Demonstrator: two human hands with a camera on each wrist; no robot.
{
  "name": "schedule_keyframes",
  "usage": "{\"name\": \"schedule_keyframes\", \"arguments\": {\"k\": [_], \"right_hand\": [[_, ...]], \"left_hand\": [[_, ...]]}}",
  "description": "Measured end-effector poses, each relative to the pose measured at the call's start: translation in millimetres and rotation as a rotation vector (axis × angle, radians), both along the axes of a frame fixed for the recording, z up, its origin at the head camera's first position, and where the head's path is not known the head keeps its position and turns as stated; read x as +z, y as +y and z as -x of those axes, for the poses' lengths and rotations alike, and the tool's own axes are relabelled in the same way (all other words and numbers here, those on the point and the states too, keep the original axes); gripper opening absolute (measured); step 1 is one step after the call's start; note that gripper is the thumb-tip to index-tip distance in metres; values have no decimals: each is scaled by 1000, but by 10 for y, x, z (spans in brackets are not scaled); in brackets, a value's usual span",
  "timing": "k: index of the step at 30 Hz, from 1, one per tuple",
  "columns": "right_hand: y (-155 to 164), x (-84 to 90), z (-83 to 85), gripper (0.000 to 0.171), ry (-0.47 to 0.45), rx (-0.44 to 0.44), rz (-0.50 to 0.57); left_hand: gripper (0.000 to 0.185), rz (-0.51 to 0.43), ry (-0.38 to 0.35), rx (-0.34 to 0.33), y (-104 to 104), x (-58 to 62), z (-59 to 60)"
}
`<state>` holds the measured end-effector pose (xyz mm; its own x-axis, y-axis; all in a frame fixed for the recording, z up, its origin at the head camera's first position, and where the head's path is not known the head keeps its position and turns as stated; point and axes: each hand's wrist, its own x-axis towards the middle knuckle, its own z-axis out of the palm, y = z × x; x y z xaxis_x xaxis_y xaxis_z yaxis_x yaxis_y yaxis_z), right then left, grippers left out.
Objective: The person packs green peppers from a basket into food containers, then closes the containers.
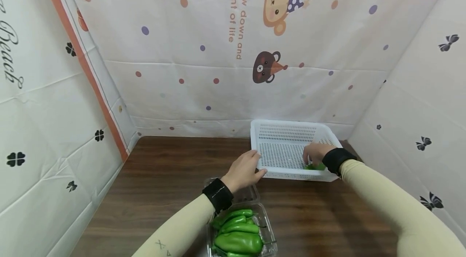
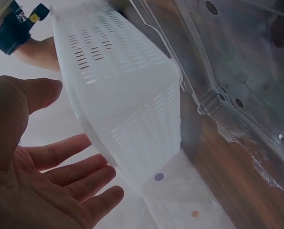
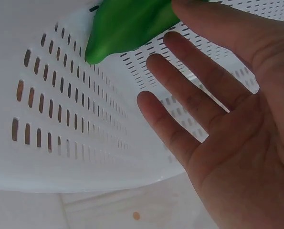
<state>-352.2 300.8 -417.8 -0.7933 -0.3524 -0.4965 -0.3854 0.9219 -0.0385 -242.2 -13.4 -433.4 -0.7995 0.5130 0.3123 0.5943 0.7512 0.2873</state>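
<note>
Head view gives us the layout: the white slotted basket (image 1: 287, 150) sits at the far right corner of the bench (image 1: 171, 184), and a green pepper (image 1: 316, 166) lies inside it against the near wall, toward the basket's right corner. Our right hand (image 1: 316, 153) is over that pepper, reaching in across the near rim, so it is far nearer than the left. From the right wrist view, the pepper (image 3: 127, 26) lies just beyond the fingertips (image 3: 153, 62), at the thumb side, its blunt end pointing across the slotted floor (image 3: 60, 109); we judge its long axis runs roughly along the near wall. The hand (image 3: 218, 124) is spread, fingers straight and apart, palm bare. The thumb seems to touch the pepper, though we cannot tell for certain, and nothing is gripped.

Our left hand (image 1: 244, 170) rests at the basket's near left corner. In the left wrist view it (image 2: 41, 191) is open too, fingers relaxed just beside the basket wall (image 2: 127, 109), holding nothing.

Nearer us, at the bench's front edge, a clear plastic clamshell tray (image 1: 267, 230) holds more green peppers (image 1: 238, 234), lying lengthwise side by side.
</note>
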Motion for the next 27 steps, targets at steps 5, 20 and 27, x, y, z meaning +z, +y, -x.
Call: {"name": "schedule_keyframes", "arguments": {"k": [5,20,27], "right_hand": [[-9,1,-3,29,18,17,-14],[25,-99,68,29,20,38,-10],[41,-99,10,24,37,15,12]], "left_hand": [[36,15,7,11,-5,-4,-2],[40,33,33,18,-13,-33,5],[40,40,31,17,-12,-57,-1]]}}
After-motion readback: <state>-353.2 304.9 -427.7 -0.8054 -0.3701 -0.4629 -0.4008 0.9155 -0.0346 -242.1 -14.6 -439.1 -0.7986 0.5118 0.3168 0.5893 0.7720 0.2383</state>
